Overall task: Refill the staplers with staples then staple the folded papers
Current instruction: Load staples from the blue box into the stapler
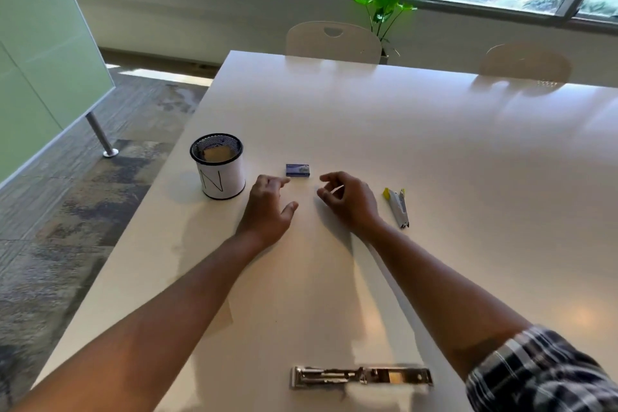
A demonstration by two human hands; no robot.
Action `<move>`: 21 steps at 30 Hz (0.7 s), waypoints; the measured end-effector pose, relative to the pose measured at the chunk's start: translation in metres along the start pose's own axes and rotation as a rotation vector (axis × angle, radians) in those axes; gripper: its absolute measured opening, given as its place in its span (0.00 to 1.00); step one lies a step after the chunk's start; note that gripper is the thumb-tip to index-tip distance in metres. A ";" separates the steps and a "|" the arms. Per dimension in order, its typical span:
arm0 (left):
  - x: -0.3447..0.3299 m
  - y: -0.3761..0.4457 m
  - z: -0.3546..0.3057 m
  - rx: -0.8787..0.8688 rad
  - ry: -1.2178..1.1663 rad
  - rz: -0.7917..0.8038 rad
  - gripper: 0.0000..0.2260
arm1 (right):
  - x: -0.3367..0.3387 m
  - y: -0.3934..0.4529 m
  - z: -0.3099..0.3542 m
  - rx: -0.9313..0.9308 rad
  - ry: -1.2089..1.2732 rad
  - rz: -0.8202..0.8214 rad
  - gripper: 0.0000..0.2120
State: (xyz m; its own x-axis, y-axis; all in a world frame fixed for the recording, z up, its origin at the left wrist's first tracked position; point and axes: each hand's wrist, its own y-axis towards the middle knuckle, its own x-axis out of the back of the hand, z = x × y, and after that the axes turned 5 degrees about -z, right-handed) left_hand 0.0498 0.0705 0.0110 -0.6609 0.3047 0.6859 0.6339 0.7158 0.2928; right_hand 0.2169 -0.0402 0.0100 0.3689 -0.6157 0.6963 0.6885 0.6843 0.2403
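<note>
A small blue staple box lies on the white table, just beyond my hands. My left hand hovers below and left of it, fingers relaxed and spread, fingertips close to the box. My right hand pinches a thin silvery strip of staples between curled fingers and thumb. A yellow-and-silver stapler lies swung open to the right of that hand. At the near table edge lies a second, metal stapler, opened flat.
A black mesh cup wrapped in white paper marked "N" stands left of my left hand, with something pale inside. Two white chairs sit at the far side. The table's left edge drops to carpet.
</note>
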 end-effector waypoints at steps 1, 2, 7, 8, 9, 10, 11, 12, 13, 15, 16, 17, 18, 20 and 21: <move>-0.004 0.008 0.000 0.017 0.007 -0.006 0.25 | -0.004 0.008 0.000 0.008 -0.031 -0.014 0.16; -0.008 0.016 0.000 0.041 0.013 -0.009 0.26 | -0.008 0.014 0.001 0.023 -0.062 -0.023 0.17; -0.025 0.056 0.000 0.097 0.062 0.034 0.26 | -0.020 0.041 0.001 0.099 -0.175 0.006 0.21; -0.028 0.059 0.000 0.094 0.075 0.033 0.25 | -0.022 0.044 0.001 0.109 -0.192 0.017 0.21; -0.031 0.060 0.001 0.087 0.087 0.020 0.24 | -0.023 0.047 0.000 0.116 -0.205 0.027 0.21; -0.034 0.060 0.002 0.077 0.095 -0.003 0.22 | -0.024 0.048 -0.001 0.122 -0.210 0.035 0.20; -0.037 0.059 0.004 0.065 0.095 -0.031 0.21 | -0.024 0.049 -0.002 0.125 -0.206 0.041 0.20; -0.038 0.057 0.005 0.055 0.086 -0.058 0.19 | -0.024 0.049 -0.003 0.127 -0.197 0.042 0.19; -0.038 0.056 0.006 0.048 0.070 -0.079 0.17 | -0.024 0.048 -0.003 0.128 -0.185 0.039 0.17; -0.037 0.053 0.006 0.036 0.032 -0.100 0.14 | -0.022 0.044 -0.003 0.132 -0.161 0.028 0.15; -0.034 0.052 0.005 0.029 0.010 -0.103 0.13 | -0.021 0.041 -0.001 0.138 -0.144 0.023 0.15; -0.032 0.050 0.004 0.021 -0.015 -0.103 0.12 | -0.020 0.036 -0.001 0.144 -0.115 0.017 0.15; -0.027 0.046 0.002 0.009 -0.035 -0.100 0.12 | -0.018 0.031 0.000 0.149 -0.068 0.008 0.15; -0.018 0.033 -0.003 -0.032 -0.039 -0.082 0.12 | -0.010 0.016 -0.001 0.154 0.063 -0.004 0.14; -0.013 0.024 -0.006 -0.056 -0.030 -0.068 0.13 | -0.005 0.006 -0.003 0.158 0.139 0.005 0.14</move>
State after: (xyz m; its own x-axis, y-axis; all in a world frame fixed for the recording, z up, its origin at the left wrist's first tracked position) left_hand 0.0760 0.0796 0.0126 -0.7142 0.2758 0.6434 0.6081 0.6997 0.3750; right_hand 0.2215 -0.0338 0.0054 0.4626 -0.6526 0.6001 0.5837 0.7336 0.3480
